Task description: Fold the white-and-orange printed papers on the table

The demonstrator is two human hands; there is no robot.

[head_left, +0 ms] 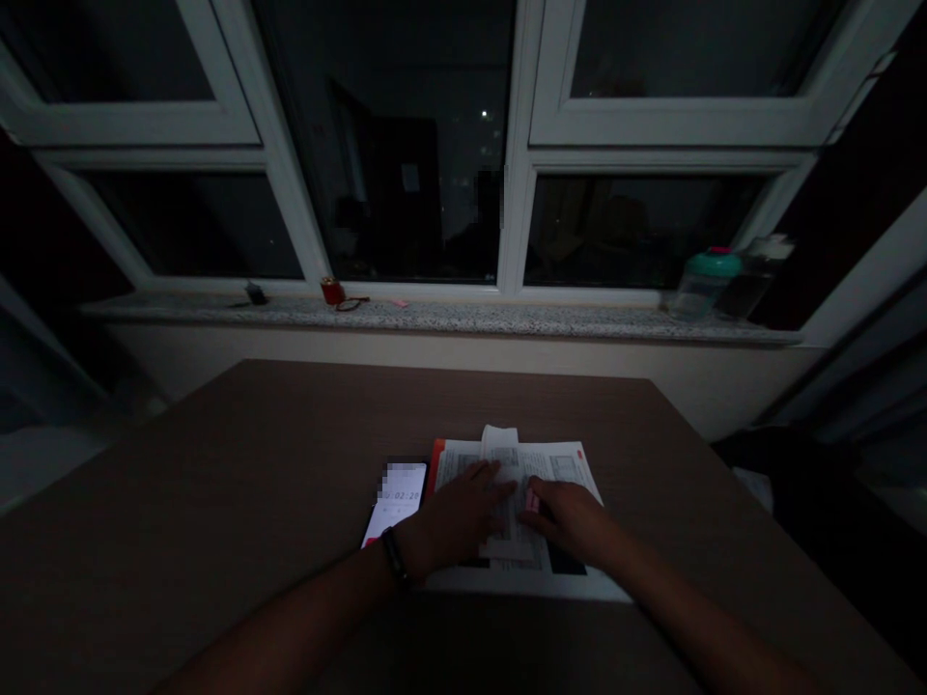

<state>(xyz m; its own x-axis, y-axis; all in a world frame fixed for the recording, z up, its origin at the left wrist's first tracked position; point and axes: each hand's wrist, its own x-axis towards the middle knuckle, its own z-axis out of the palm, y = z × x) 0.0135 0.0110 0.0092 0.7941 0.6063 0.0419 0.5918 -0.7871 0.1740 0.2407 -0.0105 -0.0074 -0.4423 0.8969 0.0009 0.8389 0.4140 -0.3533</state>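
Observation:
An open book with printed pages lies on the table. Along its middle runs a pale, thin strip of paper, its top end standing past the book's upper edge. My left hand rests on the strip and the left page, fingers stretched out and apart, a dark band on its wrist. Over the right page, close to the middle, my right hand is closed on a small pink object. Fingers cover most of that object, and the dim light hides its kind.
A lit phone showing a timer lies left of the book on the brown table. On the stone windowsill stand a small red jar, a dark small item and a clear bottle with a teal lid.

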